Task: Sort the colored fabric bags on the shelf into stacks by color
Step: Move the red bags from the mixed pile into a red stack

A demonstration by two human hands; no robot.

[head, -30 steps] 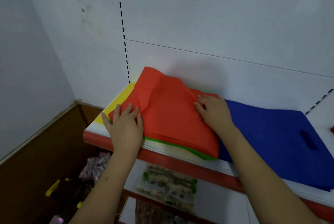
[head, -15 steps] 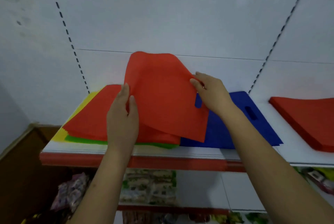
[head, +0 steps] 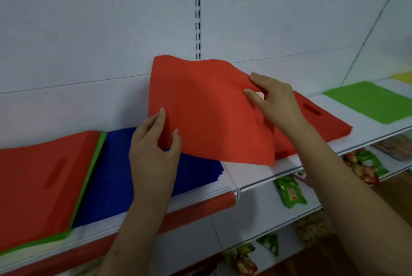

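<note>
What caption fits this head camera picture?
Both hands, left hand and right hand, hold a red bag above the shelf.

The red stack [head: 312, 124] is partly hidden by the held red bag [head: 209, 108]; the yellow bag [head: 403, 76] is cut off at the right.

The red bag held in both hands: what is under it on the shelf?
Under the held red bag lie part of the blue stack, a bare strip of shelf, and the near end of the red stack. The rest beneath is hidden.
</note>
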